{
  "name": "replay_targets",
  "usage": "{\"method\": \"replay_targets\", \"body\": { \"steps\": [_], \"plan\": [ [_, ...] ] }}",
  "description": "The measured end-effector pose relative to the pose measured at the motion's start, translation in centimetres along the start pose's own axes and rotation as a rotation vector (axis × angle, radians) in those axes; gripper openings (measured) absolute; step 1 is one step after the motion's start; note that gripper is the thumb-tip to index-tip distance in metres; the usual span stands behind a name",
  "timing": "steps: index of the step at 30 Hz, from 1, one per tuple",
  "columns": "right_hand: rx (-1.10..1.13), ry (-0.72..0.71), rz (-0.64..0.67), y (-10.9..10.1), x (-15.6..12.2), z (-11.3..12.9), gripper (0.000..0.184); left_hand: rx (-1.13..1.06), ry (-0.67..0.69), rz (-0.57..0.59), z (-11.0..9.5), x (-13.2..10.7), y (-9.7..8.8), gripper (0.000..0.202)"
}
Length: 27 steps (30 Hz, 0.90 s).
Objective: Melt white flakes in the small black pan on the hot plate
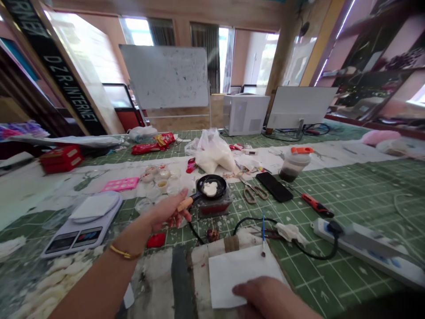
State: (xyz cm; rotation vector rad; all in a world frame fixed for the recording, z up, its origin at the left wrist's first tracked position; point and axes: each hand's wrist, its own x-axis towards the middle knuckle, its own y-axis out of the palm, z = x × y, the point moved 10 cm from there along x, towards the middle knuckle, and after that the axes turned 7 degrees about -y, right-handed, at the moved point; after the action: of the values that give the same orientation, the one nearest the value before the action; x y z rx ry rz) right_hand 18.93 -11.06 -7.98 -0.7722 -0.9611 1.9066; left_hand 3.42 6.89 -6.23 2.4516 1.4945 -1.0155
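Note:
My left hand is closed around the light wooden handle of a small black frying pan. A creamy white, uneven-edged piece lies in the pan. The pan sits over a small square hot plate; whether they touch I cannot tell. At the lower right, my right hand grips a white sheet of paper by its near edge, a finger on top and the other fingers mostly hidden. A thin blue brush lies across the sheet's far edge.
A kitchen scale and pale soft pieces are at left. Small cups, a bag of white powder, scissors, a phone, a screwdriver and a power strip surround the hot plate, with a black cord nearby.

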Motion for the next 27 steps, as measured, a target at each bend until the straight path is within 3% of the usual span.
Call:
{"method": "replay_targets", "body": {
  "steps": [2,3,6,8,11,14,17,19,23,27],
  "plan": [
    [-0.007,0.084,-0.152,-2.5,-1.1,-2.3,0.030,-0.037,0.034,-0.117,-0.1,-1.2,-2.1,0.063],
    [-0.013,0.130,-0.211,-3.6,-1.7,-3.7,0.030,-0.052,0.089,-0.245,-0.3,-2.2,-3.9,0.057],
    [-0.122,0.263,-0.347,-6.7,-3.2,-8.1,0.027,-0.139,0.431,-0.566,-2.1,-7.2,-7.7,0.030],
    [-0.279,0.361,-0.409,-8.6,-3.9,-10.8,0.023,-0.256,0.581,-0.572,-2.5,-10.0,-7.5,0.018],
    [-0.471,0.522,-0.461,-10.6,-4.6,-14.0,0.020,-0.401,0.640,-0.260,-3.4,-11.2,-3.3,0.010],
    [-0.495,0.601,-0.347,-10.4,-4.0,-16.4,0.030,-0.451,0.460,0.033,-3.3,-10.0,2.6,0.017],
    [-0.413,0.619,-0.282,-10.3,-3.4,-17.7,0.030,-0.510,0.385,0.263,-3.8,-8.6,7.8,0.023],
    [-0.280,0.591,-0.359,-10.9,-3.5,-17.8,0.027,-0.544,0.378,0.309,-4.1,-7.5,9.8,0.014],
    [0.090,0.477,-0.544,-11.8,-3.6,-17.4,0.030,-0.611,0.323,0.334,-3.8,-5.4,12.3,0.018],
    [0.056,0.437,-0.601,-13.3,-2.6,-17.4,0.020,-0.707,0.215,0.481,-3.3,-4.8,14.2,0.042]
  ]
}}
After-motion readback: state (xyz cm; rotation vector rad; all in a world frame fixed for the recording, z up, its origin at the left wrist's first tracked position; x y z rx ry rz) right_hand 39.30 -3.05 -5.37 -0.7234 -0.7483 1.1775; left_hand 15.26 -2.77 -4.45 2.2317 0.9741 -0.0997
